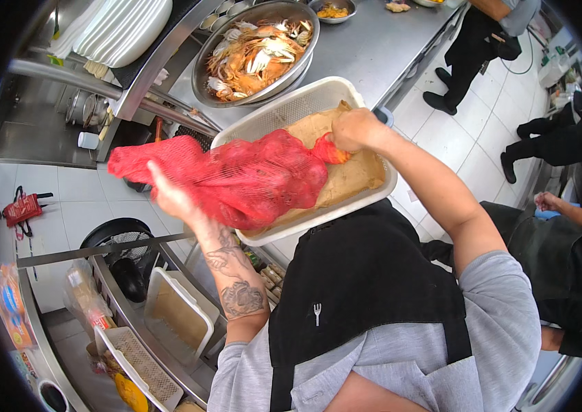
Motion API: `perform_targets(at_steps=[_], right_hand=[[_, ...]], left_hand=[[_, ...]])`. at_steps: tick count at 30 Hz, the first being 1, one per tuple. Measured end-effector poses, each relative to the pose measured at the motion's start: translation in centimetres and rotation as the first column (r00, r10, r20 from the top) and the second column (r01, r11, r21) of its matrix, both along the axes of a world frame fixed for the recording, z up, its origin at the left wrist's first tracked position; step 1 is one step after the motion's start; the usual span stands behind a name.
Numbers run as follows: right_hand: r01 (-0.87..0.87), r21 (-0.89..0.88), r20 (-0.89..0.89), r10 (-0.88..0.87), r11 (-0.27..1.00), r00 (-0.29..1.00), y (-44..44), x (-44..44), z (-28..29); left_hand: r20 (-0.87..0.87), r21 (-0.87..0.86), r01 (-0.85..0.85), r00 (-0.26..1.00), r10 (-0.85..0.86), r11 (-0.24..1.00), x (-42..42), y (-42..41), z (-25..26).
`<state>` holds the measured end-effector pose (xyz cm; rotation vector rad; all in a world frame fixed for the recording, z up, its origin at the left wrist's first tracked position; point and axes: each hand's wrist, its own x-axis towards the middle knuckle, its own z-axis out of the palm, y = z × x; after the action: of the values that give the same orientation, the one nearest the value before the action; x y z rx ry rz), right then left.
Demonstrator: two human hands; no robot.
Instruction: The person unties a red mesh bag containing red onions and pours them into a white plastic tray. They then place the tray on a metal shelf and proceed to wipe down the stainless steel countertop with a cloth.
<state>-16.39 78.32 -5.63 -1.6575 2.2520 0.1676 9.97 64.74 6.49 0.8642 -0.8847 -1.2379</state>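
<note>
A red mesh sack point(270, 175) filled with round produce, partly blurred, stretches over a white perforated plastic crate point(322, 219). The crate is lined with brown paper point(368, 172). At the crate's far right corner, my right hand point(355, 129) grips the knotted, orange-tinged end of the sack. My left hand point(172, 198) is at the sack's loose end, its thumb or a finger extended against the mesh; the mesh hides its other fingers, so its grip cannot be told. The produce inside looks red through the net, its kind unclear.
Beyond the crate, a steel bowl of crabs point(257, 59) stands on a steel counter point(363, 46). White plates point(121, 31) are stacked at upper left. Below left are shelves with another white crate point(180, 314). Co-workers stand at right, one close by in a dark apron point(554, 257).
</note>
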Motion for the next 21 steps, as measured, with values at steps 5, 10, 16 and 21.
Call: perform_targets(at_steps=[5, 10, 16, 21], right_hand=[[0.079, -0.103, -0.060, -0.086, 0.992, 0.994, 2.0, -0.9, 3.7], [0.045, -0.166, 0.205, -0.010, 0.985, 0.979, 3.4, 0.0, 3.0], [0.060, -0.719, 0.495, 0.449, 0.692, 0.743, 1.6, 6.9, 3.4], [0.324, -0.775, 0.604, 0.485, 0.543, 0.632, -3.7, 11.1, 5.6]], left_hand=[[-0.016, 0.009, 0.014, 1.000, -0.013, 1.000, 0.5, -0.9, 1.8], [0.048, -0.060, 0.023, 0.999, -0.021, 0.998, -0.2, -1.8, 3.5], [0.089, -0.150, 0.062, 0.995, -0.049, 0.987, -3.8, 1.5, 6.9], [0.324, -0.233, 0.453, 0.870, -0.371, 0.860, -7.0, 3.8, 6.4]])
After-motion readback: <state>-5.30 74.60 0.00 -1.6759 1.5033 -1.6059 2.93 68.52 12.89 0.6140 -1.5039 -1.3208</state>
